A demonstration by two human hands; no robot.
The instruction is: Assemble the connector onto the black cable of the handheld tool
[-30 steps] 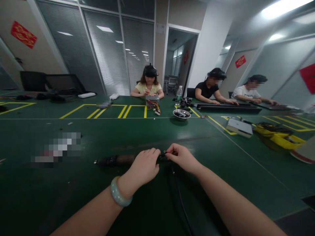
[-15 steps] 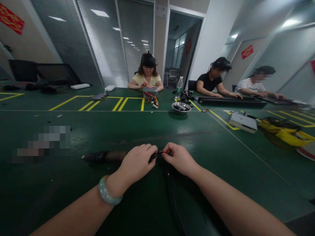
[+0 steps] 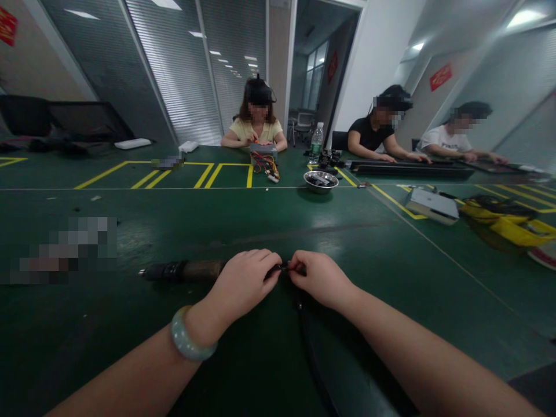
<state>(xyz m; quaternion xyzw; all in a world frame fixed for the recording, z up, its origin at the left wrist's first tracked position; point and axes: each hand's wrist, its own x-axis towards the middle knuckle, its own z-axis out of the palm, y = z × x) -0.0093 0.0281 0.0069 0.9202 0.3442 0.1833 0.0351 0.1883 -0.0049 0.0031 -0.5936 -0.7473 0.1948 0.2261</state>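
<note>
An electric screwdriver [image 3: 182, 270] with a dark, worn body lies across the green table, its metal tip pointing left. My left hand [image 3: 245, 284], with a pale green bangle on the wrist, is wrapped over its rear end. Thumb and fingertips of my right hand [image 3: 319, 278] pinch a small dark cable plug [image 3: 285, 267] at that rear end. Whether the plug is seated I cannot tell, as my fingers cover most of it. From beneath my right hand a black cable [image 3: 309, 341] runs down toward the near edge.
Farther back stand a metal bowl [image 3: 320, 184] of small dark parts and a water bottle [image 3: 317, 143]. To the right lie a silver box [image 3: 432, 205] and a yellow bin [image 3: 523, 230]. Across the table a person handles a grey box with wires [image 3: 264, 153]; two more people sit right.
My right hand's fingertips and the plug have come up against the screwdriver's rear end, closing the small gap seen before. The whole view has shifted slightly.
</note>
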